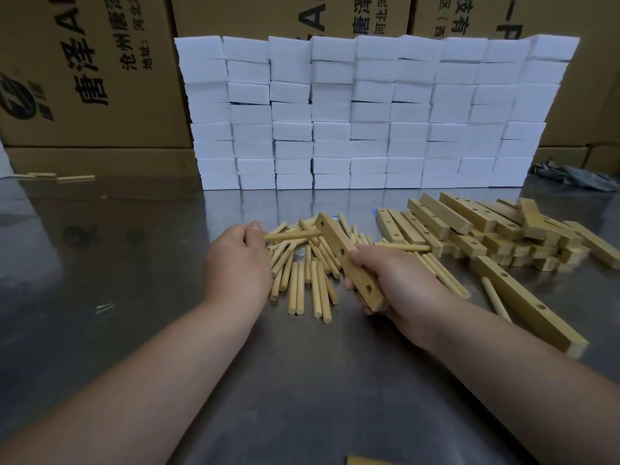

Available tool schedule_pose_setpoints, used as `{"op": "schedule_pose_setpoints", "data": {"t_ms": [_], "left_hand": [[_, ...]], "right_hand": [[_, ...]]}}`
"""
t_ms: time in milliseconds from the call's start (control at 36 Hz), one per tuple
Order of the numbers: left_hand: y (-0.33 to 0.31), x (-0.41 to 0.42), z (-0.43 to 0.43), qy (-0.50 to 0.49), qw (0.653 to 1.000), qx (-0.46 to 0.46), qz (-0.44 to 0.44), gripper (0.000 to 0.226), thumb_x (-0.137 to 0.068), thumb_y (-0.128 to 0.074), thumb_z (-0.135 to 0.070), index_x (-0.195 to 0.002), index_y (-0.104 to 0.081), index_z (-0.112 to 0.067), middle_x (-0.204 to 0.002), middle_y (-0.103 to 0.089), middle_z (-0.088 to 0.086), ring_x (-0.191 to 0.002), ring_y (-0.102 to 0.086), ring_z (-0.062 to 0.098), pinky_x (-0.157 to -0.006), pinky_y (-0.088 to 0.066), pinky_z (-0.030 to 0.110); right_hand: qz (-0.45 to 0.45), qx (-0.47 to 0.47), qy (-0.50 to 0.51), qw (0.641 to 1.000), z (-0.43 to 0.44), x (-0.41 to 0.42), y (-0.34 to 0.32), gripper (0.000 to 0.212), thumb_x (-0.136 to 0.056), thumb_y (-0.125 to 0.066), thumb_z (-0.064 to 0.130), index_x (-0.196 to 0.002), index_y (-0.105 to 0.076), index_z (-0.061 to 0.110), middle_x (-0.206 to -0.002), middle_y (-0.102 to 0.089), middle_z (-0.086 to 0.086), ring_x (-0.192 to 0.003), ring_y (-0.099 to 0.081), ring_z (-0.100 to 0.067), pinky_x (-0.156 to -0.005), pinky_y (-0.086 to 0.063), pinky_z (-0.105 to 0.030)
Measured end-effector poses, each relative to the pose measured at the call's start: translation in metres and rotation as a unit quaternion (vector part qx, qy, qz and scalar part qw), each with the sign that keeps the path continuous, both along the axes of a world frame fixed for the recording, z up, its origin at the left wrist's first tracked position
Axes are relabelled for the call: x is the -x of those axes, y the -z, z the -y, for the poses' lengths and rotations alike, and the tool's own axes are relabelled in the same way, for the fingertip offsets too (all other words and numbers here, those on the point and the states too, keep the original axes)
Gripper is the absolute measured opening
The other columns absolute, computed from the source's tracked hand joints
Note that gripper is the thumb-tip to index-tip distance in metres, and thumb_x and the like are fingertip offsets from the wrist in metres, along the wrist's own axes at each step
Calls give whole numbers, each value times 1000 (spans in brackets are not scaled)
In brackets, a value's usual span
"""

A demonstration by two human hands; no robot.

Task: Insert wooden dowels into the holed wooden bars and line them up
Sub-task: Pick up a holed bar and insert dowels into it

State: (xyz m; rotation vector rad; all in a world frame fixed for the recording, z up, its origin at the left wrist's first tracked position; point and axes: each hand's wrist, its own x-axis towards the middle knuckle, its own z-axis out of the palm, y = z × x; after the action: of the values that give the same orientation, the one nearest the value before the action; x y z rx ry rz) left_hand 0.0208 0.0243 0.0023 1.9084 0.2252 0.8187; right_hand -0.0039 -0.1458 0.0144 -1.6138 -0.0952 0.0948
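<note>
1. Two hands worked above a metal table. The left hand pinched a dowel by one end and held it level.
2. The right hand curled round the lower part of a holed bar, which tilted up off the table.
3. The dowel's tip touched the bar beside its top hole; whether it had entered could not be told.
4. Loose dowels lay under both hands, and a heap of bars sat to the right.
5. White blocks stood stacked behind, in front of cardboard boxes.
</note>
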Motion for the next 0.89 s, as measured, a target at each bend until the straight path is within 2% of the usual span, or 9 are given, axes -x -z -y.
{"op": "schedule_pose_setpoints", "data": {"t_ms": [83,222,333,417,556,695,889], "left_hand": [[-1,0,0,-2,1000,7,6,31,-95,-41,-29,-79,-63,-15,-66,-56,-1,-64,-53,24,-61,-42,32],[-1,1,2,15,1000,6,6,27,-95,-42,-29,-82,-63,-20,-66,-56,-5,-60,-50,16,-56,-38,28],[0,3,4,40,999,-3,10,24,-94,-44,-31,-80,-61,-22,-64,-54,-9,-60,-47,5,-53,-34,23],[-1,4,6,63,998,0,-1,19,-94,-46,-31,-84,-59,-22,-64,-52,-11,-60,-46,3,-52,-32,23],[-4,10,11,96,994,-17,-41,7,-91,-51,-31,-86,-55,-30,-73,-56,-8,-60,-49,5,-50,-37,22],[-4,9,10,98,994,-6,-44,15,-93,-46,-27,-81,-54,-31,-66,-53,-6,-50,-45,10,-46,-34,23],[-4,9,10,96,995,-1,-41,19,-93,-44,-27,-77,-53,-32,-63,-54,-7,-50,-47,9,-44,-38,23]], "right_hand": [[6,-5,2,1000,0,1,0,20,-93,-50,20,-77,-62,21,-64,-65,-2,-58,-50,-16,-60,-40,-33],[3,-12,-3,1000,0,2,-1,15,-93,-49,17,-85,-60,24,-64,-66,0,-54,-49,-16,-49,-43,-29],[7,-15,12,1000,-1,2,-1,18,-91,-51,13,-78,-61,21,-61,-67,0,-57,-51,-17,-51,-42,-30],[11,-7,15,1000,-1,1,0,16,-90,-52,14,-81,-61,23,-61,-68,0,-58,-53,-17,-54,-43,-33],[5,-6,16,1000,0,1,0,16,-90,-52,15,-80,-61,24,-63,-69,0,-60,-55,-16,-55,-44,-33],[-4,-9,18,1000,0,2,-1,16,-90,-52,16,-79,-60,24,-62,-69,0,-58,-57,-13,-56,-44,-32],[-9,-6,14,1000,0,3,-1,16,-90,-51,14,-78,-60,21,-61,-67,1,-49,-57,-6,-58,-43,-31]]}}
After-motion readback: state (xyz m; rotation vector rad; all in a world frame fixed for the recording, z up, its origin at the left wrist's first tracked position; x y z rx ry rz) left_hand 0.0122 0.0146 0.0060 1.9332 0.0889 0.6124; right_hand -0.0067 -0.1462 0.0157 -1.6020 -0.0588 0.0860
